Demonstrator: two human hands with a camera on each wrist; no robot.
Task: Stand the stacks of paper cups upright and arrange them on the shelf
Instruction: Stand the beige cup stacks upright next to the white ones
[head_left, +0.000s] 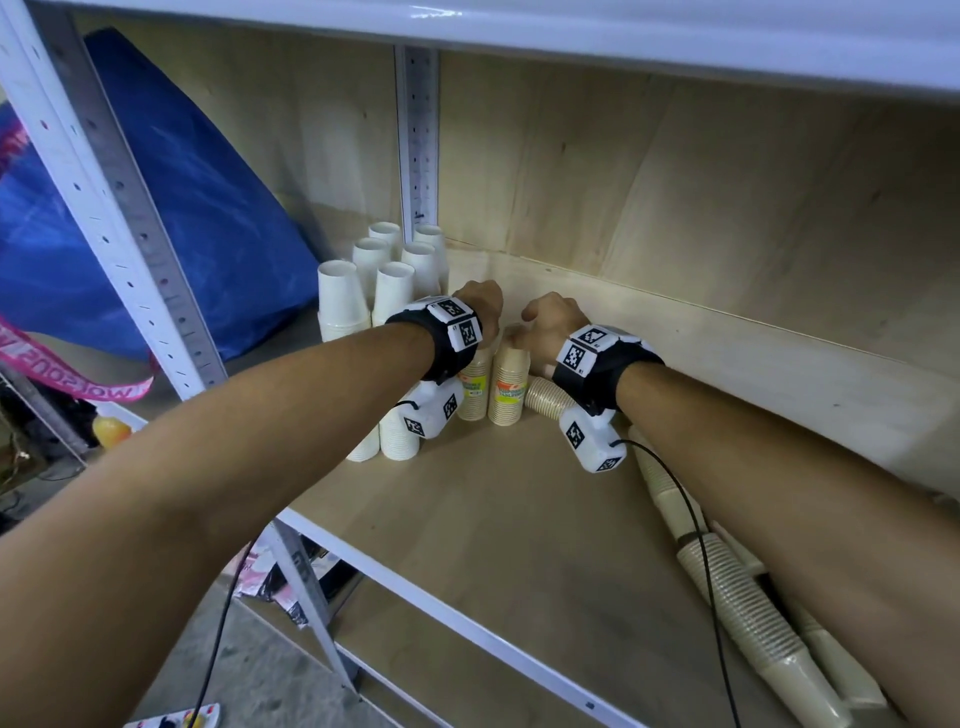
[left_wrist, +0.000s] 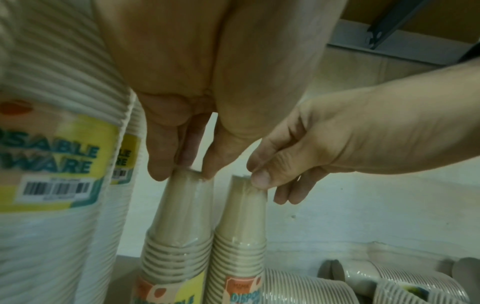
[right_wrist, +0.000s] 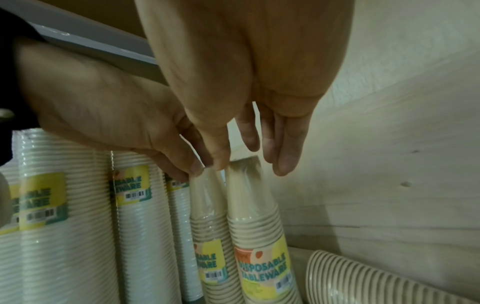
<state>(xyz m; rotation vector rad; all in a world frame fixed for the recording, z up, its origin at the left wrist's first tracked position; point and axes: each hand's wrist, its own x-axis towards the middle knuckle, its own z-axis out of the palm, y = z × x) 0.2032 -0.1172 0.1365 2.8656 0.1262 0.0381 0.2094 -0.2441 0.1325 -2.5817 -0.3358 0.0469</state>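
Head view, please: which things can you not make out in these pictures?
- Tops of the left brown stack and right brown stack: head view, hidden by left hand and right hand.
- Lying stacks: head view, under the right forearm, cut by the edge.
- Barcode: wrist views, blurred.

To the left of the rack we see a big blue bag (head_left: 171, 218) with a pink printed strap (head_left: 67, 371) hanging near it, a yellow bottle (head_left: 110, 430) lower down, and a power strip (head_left: 174, 719) on the near floor.
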